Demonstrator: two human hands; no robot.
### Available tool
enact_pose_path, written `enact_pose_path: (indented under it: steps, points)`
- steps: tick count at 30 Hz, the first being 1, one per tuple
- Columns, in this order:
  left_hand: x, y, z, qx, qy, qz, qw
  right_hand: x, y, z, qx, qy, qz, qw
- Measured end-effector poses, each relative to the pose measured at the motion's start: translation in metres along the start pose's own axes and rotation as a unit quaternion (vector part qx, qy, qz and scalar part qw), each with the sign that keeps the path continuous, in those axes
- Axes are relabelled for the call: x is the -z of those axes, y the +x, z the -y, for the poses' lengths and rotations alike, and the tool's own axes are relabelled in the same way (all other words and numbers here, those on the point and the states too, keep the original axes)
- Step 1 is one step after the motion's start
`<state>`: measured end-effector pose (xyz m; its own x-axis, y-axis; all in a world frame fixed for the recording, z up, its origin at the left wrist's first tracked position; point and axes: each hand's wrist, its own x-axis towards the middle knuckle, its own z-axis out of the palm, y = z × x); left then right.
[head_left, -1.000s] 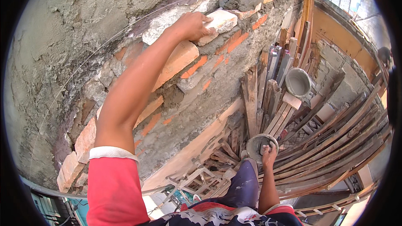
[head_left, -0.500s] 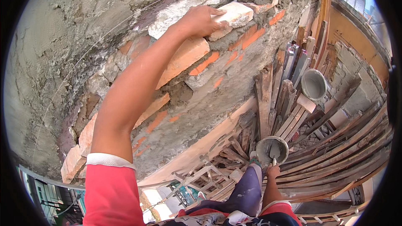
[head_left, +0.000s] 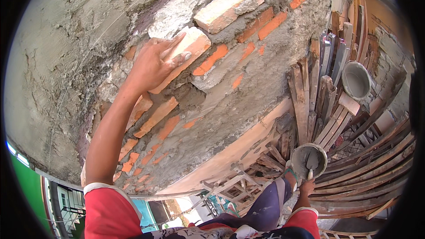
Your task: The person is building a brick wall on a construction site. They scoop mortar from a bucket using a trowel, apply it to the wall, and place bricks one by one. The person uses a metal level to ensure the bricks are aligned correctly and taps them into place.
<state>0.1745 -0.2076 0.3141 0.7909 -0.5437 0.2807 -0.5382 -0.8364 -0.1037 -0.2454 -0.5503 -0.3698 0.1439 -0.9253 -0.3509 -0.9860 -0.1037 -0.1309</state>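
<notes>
My left hand (head_left: 152, 65) is closed around a pale brick (head_left: 193, 45) on top of the broken wall, the thumb on its side and the fingers over its upper face. Just beyond it another whitish brick (head_left: 229, 9) sits in grey mortar, with no hand on it. Low on the right, my right hand (head_left: 306, 187) grips the handle of a trowel (head_left: 312, 160). The trowel's blade rests inside a round bucket (head_left: 295, 154) of grey mortar.
A thin string line (head_left: 95, 44) runs along the rough grey wall (head_left: 53, 71). A second mortar bucket (head_left: 356, 79) stands beyond the first. Wooden planks (head_left: 363, 181) lie on the right, with upright timber (head_left: 301, 102) by the wall. A wooden ladder-like frame (head_left: 234, 183) is below.
My left hand has left the farther whitish brick and moved back to the nearer one, which it now grips. The view has shifted; my right hand keeps the trowel in the bucket.
</notes>
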Motion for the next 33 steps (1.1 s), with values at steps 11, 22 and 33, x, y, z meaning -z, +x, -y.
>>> enact_pose_path:
  steps: [11, 22, 33]
  points:
    - [0.002, -0.003, 0.013, -0.034, -0.033, -0.003, 0.999, 0.043, -0.009, 0.006, 0.179, 0.096, -0.064, 0.977]
    - [-0.002, -0.006, 0.025, -0.038, -0.051, -0.009, 0.998, 0.16, -0.134, 0.018, 0.073, 0.606, 0.145, 0.779]
    - [-0.016, -0.002, 0.038, -0.05, -0.119, -0.035, 0.991, 0.393, -0.322, 0.322, 0.428, 0.743, 0.149, 0.493]
